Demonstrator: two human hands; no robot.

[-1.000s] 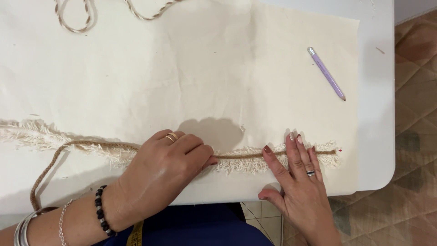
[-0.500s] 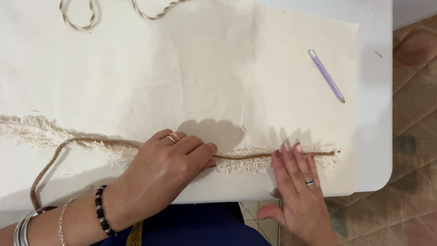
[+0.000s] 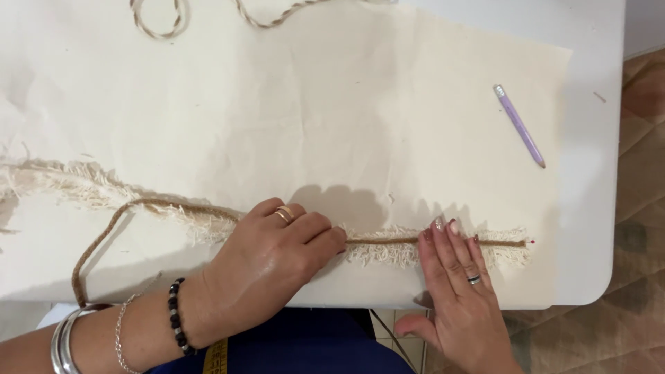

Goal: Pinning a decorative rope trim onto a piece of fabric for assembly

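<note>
Your left hand (image 3: 273,253) is pinching the brown cord (image 3: 388,240) in a narrow grip, pressing it along the fringed trim (image 3: 388,249). Your right hand (image 3: 457,284) is lying flat and open, pinning cord and fringe straight. Both are resting on cream fabric (image 3: 346,118) covering the white worktop (image 3: 596,173), a purple pencil (image 3: 519,126) well apart.
</note>
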